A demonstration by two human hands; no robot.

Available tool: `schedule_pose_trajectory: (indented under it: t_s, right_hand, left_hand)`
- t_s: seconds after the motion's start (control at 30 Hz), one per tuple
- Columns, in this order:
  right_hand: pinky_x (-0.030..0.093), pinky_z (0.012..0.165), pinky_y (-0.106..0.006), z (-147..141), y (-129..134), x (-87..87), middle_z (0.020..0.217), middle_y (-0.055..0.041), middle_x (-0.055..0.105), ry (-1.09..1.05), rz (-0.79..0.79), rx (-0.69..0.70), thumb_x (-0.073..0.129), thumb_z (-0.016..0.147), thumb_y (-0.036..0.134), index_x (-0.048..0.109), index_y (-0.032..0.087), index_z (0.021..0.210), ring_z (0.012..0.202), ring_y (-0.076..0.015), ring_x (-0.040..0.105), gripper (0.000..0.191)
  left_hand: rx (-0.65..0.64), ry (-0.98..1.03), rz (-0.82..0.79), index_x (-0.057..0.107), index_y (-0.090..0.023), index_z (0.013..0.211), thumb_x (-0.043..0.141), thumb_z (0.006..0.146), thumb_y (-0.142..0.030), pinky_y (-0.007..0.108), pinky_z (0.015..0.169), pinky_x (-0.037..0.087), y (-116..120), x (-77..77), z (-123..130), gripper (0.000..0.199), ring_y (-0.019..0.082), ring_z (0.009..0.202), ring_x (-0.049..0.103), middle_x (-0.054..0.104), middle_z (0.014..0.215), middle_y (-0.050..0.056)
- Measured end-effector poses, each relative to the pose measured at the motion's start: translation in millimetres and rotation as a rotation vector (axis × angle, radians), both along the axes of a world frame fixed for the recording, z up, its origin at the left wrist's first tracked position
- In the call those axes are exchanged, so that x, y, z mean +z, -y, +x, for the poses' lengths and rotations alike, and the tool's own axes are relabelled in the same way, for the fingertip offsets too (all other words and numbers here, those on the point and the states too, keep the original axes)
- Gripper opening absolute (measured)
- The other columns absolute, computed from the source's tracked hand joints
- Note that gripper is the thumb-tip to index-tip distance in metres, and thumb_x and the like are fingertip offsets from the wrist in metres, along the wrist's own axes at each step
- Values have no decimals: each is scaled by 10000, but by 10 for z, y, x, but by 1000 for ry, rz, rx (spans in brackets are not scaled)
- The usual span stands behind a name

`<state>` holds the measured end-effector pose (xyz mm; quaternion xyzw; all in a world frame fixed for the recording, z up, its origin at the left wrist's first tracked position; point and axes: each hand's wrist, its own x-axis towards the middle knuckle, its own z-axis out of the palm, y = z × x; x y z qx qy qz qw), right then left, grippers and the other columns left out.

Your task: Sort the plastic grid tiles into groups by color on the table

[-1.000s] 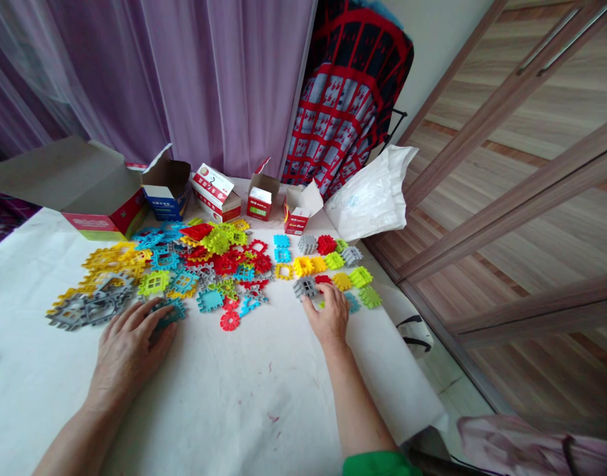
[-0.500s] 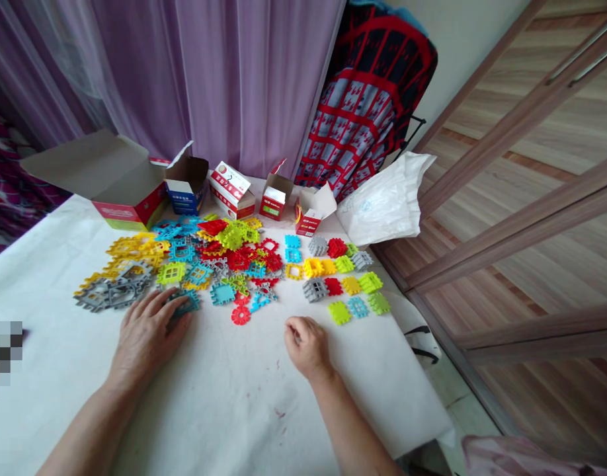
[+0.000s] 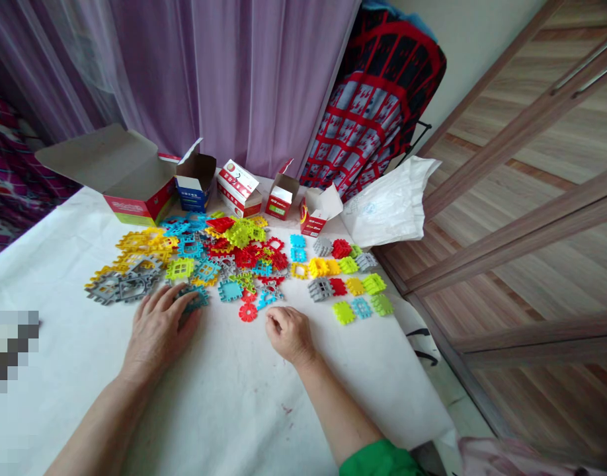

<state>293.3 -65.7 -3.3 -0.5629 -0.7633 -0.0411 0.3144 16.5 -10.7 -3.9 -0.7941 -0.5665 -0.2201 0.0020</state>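
My left hand [image 3: 161,327] lies palm down on the table at the near left edge of a pile of plastic building pieces, its fingers spread. Its fingertips rest at a dark blue toothed piece [image 3: 198,297], partly hidden by the hand, and close to the grey linked pieces [image 3: 127,281]. My right hand [image 3: 289,336] is curled into a loose fist on the cloth, and nothing shows in it. Nearest to it are a red flower-shaped piece [image 3: 248,312] and a small blue piece [image 3: 266,299]. Right of the pile, square pieces sit in rows, among them a lime green square [image 3: 344,313].
Behind the pile stand a large open box [image 3: 135,210], a blue box [image 3: 193,198], a red-and-white box [image 3: 239,190] and two small red boxes [image 3: 282,201]. A white bag [image 3: 387,208] lies at the right back edge. White cloth [image 3: 224,396] covers the table.
My right hand has moved left, closer to the pile, still curled. My left hand keeps its place at the pile's near edge. The view has shifted slightly.
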Motion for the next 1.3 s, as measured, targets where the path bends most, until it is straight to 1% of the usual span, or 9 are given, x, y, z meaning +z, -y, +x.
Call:
schedule_pose_trajectory:
  t_s: [0.27,0.43,0.57,0.73,0.87,1.03,1.1,1.2,1.3]
  right_hand:
    - [431,639,-229,-178,-172,-19,614,4,665,-78,71,-12,511,863,180,663,222,820,587,-135,594,164]
    - [432,640,-227,-248,-252,-51,643,1,693,-77,57,-38,516,867,187,678,219,835,586,-131,607,168]
    - [429,634,-228,-287,-282,-30,650,5,701,-74,47,-32,506,881,196,674,222,829,590,-129,615,178]
    - [432,628,-222,-295,-289,-9,646,8,702,-75,9,-17,515,872,198,674,230,811,600,-131,624,174]
    - [425,603,-218,-276,-292,-32,611,8,691,-141,15,-34,523,858,215,693,225,825,566,-131,617,173]
    - [426,601,-209,-224,-272,-36,570,6,670,-238,21,2,503,872,253,708,216,828,544,-129,610,212]
    - [419,581,-203,-192,-258,-29,559,7,662,-292,14,2,494,877,268,714,212,828,513,-122,590,232]
    - [400,539,-197,-150,-249,-21,525,14,639,-367,-2,-25,483,868,276,719,207,814,460,-114,550,252]
    - [388,514,-198,-131,-256,-17,486,22,610,-418,-2,-31,477,856,291,718,203,788,421,-112,515,266]
  left_hand:
    - [12,-14,17,701,-230,1158,392,921,-456,567,1061,386,9,-13,21,450,379,1292,503,632,1329,130]
    - [13,-8,28,705,-242,1146,409,913,-446,573,1058,386,13,-21,27,429,372,1285,505,638,1317,127]
    - [19,-7,28,701,-259,1152,414,917,-451,577,1065,382,7,-44,22,417,362,1293,497,632,1328,113]
    - [14,17,35,713,-289,1137,450,902,-448,577,1074,379,0,-59,16,387,354,1279,507,638,1319,97]
    - [6,19,45,722,-322,1130,452,900,-454,577,1048,402,-7,-54,0,379,357,1268,519,647,1309,87]
    - [-28,14,59,730,-328,1114,453,908,-453,538,1070,403,-7,-28,-9,367,323,1260,538,650,1315,72]
    - [-1,9,48,714,-307,1148,464,905,-454,535,1068,410,12,-16,0,378,321,1264,540,655,1311,79]
    - [81,1,33,666,-246,1232,517,877,-461,530,1083,407,57,-3,25,440,325,1292,525,635,1345,112]
    - [176,-15,35,675,-248,1213,568,853,-469,572,1125,350,102,15,52,436,347,1357,466,579,1416,121]
